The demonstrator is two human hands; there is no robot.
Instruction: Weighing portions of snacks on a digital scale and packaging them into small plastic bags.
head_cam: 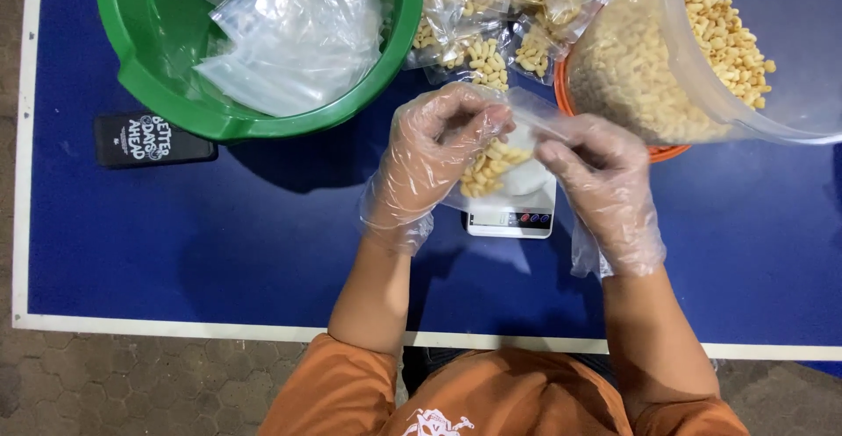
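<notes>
- Hands in clear gloves: left hand (pixel 431 157) and right hand (pixel 605 189) both pinch a small clear bag of pale snack pieces (pixel 493 166) just above a white scale (pixel 511 215) on the blue table (pixel 219 243).
- Far left, a green basin (pixel 167 94) holds empty bags.

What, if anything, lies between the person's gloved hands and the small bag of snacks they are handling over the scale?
Nothing visible does. The left hand and the right hand both grip the small clear bag directly through thin plastic gloves, above the white scale.
</notes>
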